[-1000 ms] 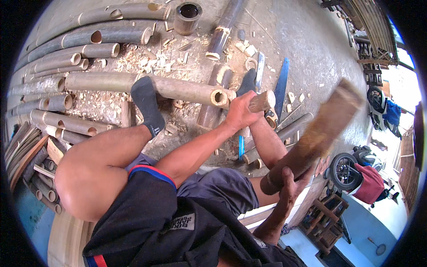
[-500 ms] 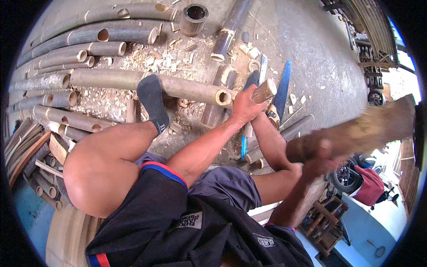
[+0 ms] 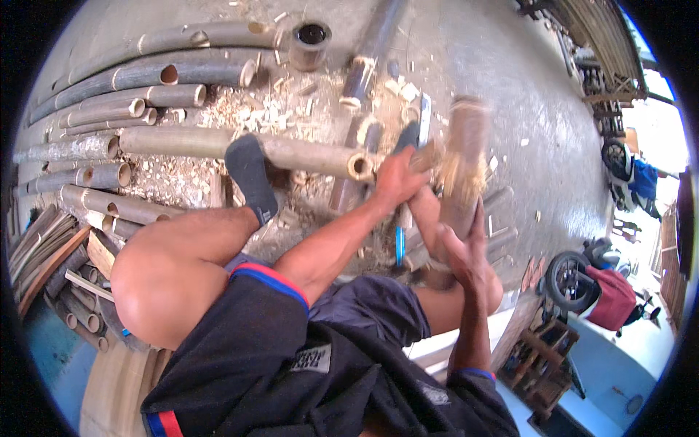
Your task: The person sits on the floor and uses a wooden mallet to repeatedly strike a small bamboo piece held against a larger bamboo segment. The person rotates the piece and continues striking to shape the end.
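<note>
My left hand (image 3: 399, 176) is closed round a short, thick wooden handle (image 3: 426, 156). The handle's other end is hidden by the hand, beside the open end of a long bamboo pole (image 3: 313, 154). My right hand (image 3: 470, 251) grips the lower end of a heavy wooden club (image 3: 466, 142), blurred by motion. The club stands nearly upright in the picture, its frayed, pale middle close to the handle's end; I cannot tell whether they touch. My foot in a dark sock (image 3: 249, 171) rests on the pole.
Bamboo poles with cut holes (image 3: 182, 73) lie at the left. Wood chips (image 3: 247, 109) litter the floor. A short bamboo tube (image 3: 309, 47) stands at the far side. A long metal blade (image 3: 424, 109) lies beyond my left hand. A parked motorbike (image 3: 571, 280) is at the right.
My right hand has swung the club from the far right in to the left, close to the wooden handle. My left hand stays closed on the handle in about the same place.
</note>
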The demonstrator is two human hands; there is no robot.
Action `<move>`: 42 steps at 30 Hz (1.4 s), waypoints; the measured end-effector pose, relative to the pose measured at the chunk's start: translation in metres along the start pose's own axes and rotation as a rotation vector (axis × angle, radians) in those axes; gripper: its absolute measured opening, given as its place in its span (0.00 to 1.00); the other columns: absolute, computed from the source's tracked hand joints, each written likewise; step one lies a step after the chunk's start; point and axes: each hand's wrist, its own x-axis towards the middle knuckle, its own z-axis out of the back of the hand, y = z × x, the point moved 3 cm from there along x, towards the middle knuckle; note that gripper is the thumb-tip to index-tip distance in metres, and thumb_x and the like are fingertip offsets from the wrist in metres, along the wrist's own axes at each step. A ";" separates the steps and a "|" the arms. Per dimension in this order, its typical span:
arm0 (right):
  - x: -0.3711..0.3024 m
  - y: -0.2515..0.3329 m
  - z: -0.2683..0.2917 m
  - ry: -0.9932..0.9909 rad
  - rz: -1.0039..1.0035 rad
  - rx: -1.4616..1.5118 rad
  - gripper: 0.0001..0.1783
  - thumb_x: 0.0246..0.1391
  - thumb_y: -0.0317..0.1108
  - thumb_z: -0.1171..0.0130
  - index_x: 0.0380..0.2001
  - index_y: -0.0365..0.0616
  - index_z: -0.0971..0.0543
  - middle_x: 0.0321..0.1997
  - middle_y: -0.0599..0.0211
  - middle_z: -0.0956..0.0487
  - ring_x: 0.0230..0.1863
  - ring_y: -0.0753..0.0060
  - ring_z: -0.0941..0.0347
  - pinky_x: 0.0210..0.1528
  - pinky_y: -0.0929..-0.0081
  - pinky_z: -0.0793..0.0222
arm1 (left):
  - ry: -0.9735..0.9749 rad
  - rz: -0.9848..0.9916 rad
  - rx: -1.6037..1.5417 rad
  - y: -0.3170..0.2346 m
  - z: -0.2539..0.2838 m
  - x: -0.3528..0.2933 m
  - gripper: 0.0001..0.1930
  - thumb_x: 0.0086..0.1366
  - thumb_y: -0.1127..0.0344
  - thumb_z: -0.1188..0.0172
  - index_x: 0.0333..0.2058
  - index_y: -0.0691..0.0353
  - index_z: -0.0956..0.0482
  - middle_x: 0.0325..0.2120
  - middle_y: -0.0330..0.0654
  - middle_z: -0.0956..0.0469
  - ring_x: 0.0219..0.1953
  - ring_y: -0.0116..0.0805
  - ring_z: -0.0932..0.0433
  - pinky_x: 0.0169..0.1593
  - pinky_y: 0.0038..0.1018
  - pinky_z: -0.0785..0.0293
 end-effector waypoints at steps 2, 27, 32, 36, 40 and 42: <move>0.004 0.011 0.029 0.009 -0.020 0.122 0.48 0.50 0.30 0.36 0.74 0.39 0.44 0.66 0.53 0.29 0.64 0.59 0.31 0.67 0.66 0.36 | 0.052 0.028 0.016 -0.002 0.005 0.008 0.30 0.48 0.54 0.27 0.46 0.70 0.22 0.34 0.61 0.17 0.40 0.60 0.16 0.44 0.45 0.21; -0.048 -0.025 0.050 -0.314 0.065 0.486 0.47 0.50 0.45 0.34 0.70 0.38 0.40 0.58 0.50 0.26 0.54 0.54 0.25 0.56 0.62 0.27 | 0.377 -0.126 0.361 -0.007 -0.003 -0.014 0.27 0.51 0.51 0.25 0.45 0.60 0.20 0.33 0.52 0.17 0.40 0.55 0.16 0.44 0.43 0.20; -0.079 -0.070 0.055 -0.513 0.081 0.291 0.45 0.49 0.53 0.36 0.63 0.35 0.35 0.47 0.49 0.22 0.41 0.58 0.20 0.43 0.64 0.23 | 0.275 -0.332 0.200 -0.042 -0.007 -0.044 0.23 0.50 0.52 0.24 0.37 0.59 0.23 0.32 0.49 0.18 0.38 0.52 0.17 0.41 0.43 0.21; -0.088 -0.056 0.026 -0.431 0.041 0.497 0.45 0.48 0.56 0.34 0.59 0.33 0.35 0.37 0.52 0.21 0.32 0.61 0.21 0.35 0.67 0.23 | 0.299 -0.249 0.251 -0.024 0.000 -0.029 0.23 0.49 0.54 0.26 0.39 0.60 0.23 0.33 0.48 0.19 0.38 0.54 0.17 0.40 0.46 0.21; -0.093 -0.054 0.016 -0.387 -0.026 0.581 0.50 0.46 0.57 0.30 0.63 0.35 0.37 0.38 0.53 0.22 0.32 0.60 0.21 0.34 0.64 0.23 | 0.266 -0.256 0.184 -0.011 0.007 -0.026 0.20 0.48 0.59 0.26 0.37 0.60 0.24 0.30 0.50 0.20 0.36 0.55 0.18 0.39 0.44 0.22; -0.095 -0.053 0.018 -0.390 -0.010 0.567 0.50 0.46 0.57 0.30 0.64 0.35 0.37 0.39 0.52 0.22 0.33 0.59 0.21 0.35 0.64 0.23 | 0.247 -0.269 0.134 -0.008 0.008 -0.025 0.20 0.48 0.60 0.27 0.37 0.60 0.24 0.30 0.51 0.20 0.36 0.55 0.18 0.39 0.43 0.22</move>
